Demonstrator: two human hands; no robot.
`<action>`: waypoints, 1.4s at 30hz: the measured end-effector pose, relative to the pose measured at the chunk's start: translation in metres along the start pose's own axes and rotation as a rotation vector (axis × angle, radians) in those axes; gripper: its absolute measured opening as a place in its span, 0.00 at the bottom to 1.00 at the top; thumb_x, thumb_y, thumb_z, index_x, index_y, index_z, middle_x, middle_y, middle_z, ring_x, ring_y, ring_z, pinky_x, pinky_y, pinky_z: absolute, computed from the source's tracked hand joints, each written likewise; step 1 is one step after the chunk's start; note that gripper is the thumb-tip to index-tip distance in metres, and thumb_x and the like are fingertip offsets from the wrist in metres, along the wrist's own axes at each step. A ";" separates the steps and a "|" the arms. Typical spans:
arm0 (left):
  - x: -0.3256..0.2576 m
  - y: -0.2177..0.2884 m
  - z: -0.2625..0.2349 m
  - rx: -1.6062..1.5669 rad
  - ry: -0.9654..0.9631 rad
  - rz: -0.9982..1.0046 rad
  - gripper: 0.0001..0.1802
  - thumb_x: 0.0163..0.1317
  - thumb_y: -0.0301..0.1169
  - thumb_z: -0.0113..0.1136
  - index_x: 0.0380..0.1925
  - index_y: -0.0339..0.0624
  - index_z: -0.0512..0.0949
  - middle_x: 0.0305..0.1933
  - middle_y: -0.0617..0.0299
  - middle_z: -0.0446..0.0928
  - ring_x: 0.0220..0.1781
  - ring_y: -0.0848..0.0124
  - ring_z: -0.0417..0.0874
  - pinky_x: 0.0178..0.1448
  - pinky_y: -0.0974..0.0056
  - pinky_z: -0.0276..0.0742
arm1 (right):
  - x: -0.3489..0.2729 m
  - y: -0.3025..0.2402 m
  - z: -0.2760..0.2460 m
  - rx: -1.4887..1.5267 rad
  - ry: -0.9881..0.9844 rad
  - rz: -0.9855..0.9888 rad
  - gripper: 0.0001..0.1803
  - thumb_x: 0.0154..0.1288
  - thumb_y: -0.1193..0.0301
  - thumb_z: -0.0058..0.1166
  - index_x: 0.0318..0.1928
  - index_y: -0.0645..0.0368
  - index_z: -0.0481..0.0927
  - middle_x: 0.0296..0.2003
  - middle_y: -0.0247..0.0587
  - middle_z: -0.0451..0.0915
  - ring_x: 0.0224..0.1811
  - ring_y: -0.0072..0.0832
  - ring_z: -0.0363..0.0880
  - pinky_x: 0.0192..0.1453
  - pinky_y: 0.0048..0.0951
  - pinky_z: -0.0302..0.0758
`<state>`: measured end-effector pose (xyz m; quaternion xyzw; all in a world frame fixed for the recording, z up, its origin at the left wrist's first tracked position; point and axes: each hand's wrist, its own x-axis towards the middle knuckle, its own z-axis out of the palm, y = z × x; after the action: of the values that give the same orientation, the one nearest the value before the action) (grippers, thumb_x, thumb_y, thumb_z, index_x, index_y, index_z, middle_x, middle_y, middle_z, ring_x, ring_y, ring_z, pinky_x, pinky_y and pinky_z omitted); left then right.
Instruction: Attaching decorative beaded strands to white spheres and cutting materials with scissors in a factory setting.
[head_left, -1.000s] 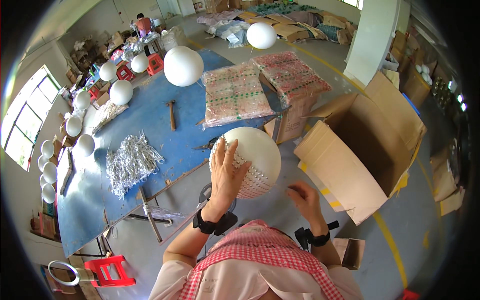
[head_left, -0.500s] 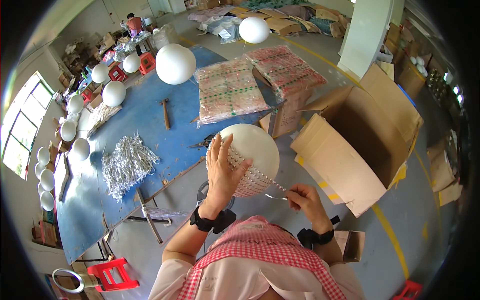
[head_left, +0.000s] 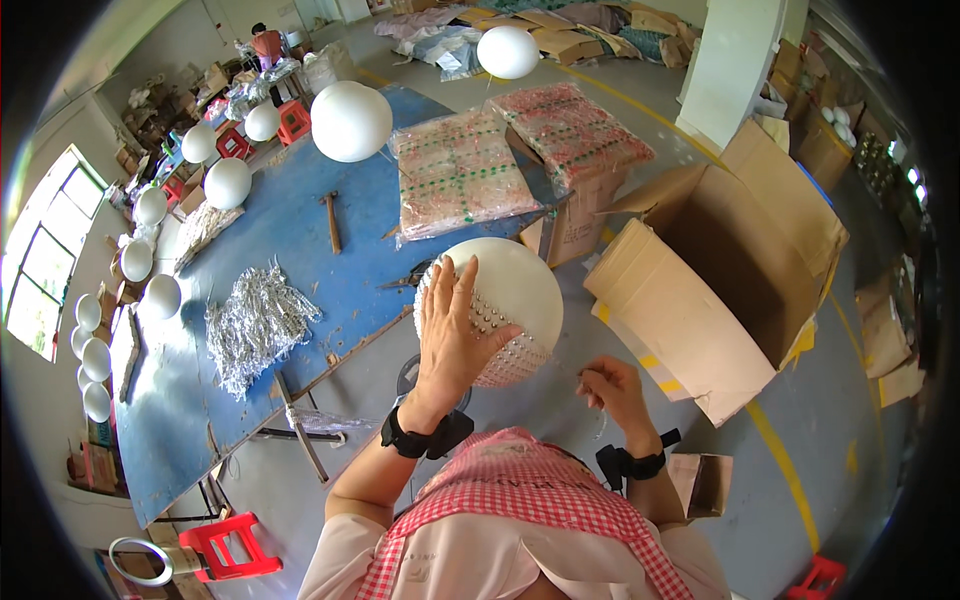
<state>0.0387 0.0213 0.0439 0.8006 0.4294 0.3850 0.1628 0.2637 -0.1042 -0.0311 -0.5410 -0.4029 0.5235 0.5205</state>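
Up close, the left hand (head_left: 455,335) lies spread against a white ball (head_left: 500,300), steadying it above the person's lap, just beside the blue surface (head_left: 200,400). The ball's lower part is studded with small beads. The right hand (head_left: 612,385) pinches something thin, too small to identify. With only one flat palm supporting it, the ball could roll away.

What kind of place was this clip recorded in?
Most likely a small craft workshop or factory floor. White balls line a long blue worktable, open cardboard boxes stand on the concrete floor, and the left hand steadies a partly studded white ball.
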 end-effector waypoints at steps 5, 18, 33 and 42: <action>0.001 -0.003 0.004 0.113 0.023 -0.022 0.45 0.47 0.42 0.73 0.65 0.47 0.63 0.70 0.40 0.55 0.73 0.44 0.53 0.73 0.44 0.46 | -0.015 -0.010 0.001 -0.057 -0.015 -0.004 0.05 0.64 0.72 0.56 0.33 0.61 0.80 0.22 0.33 0.79 0.20 0.14 0.72 0.23 0.15 0.63; 0.005 -0.010 0.009 -0.055 0.063 -0.076 0.33 0.52 0.30 0.68 0.60 0.46 0.70 0.69 0.43 0.60 0.73 0.46 0.55 0.72 0.49 0.55 | -0.016 -0.008 0.003 -0.115 0.191 -0.108 0.05 0.63 0.75 0.54 0.35 0.64 0.80 0.22 0.31 0.78 0.21 0.14 0.71 0.24 0.16 0.64; 0.003 -0.006 0.012 0.018 0.053 -0.098 0.39 0.49 0.43 0.70 0.61 0.48 0.67 0.70 0.40 0.54 0.74 0.43 0.48 0.74 0.43 0.41 | -0.034 -0.030 0.009 0.021 0.073 -0.063 0.03 0.62 0.77 0.54 0.32 0.65 0.79 0.22 0.34 0.78 0.19 0.15 0.69 0.25 0.17 0.65; -0.002 0.000 0.020 0.103 0.102 -0.059 0.39 0.47 0.42 0.71 0.61 0.48 0.67 0.70 0.40 0.53 0.74 0.42 0.48 0.73 0.42 0.42 | -0.030 -0.010 0.005 -0.176 0.271 -0.120 0.02 0.62 0.77 0.55 0.33 0.63 0.78 0.24 0.31 0.77 0.18 0.12 0.64 0.23 0.15 0.61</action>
<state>0.0534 0.0208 0.0299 0.7742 0.4796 0.3979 0.1107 0.2564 -0.1318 -0.0166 -0.6252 -0.4047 0.3765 0.5510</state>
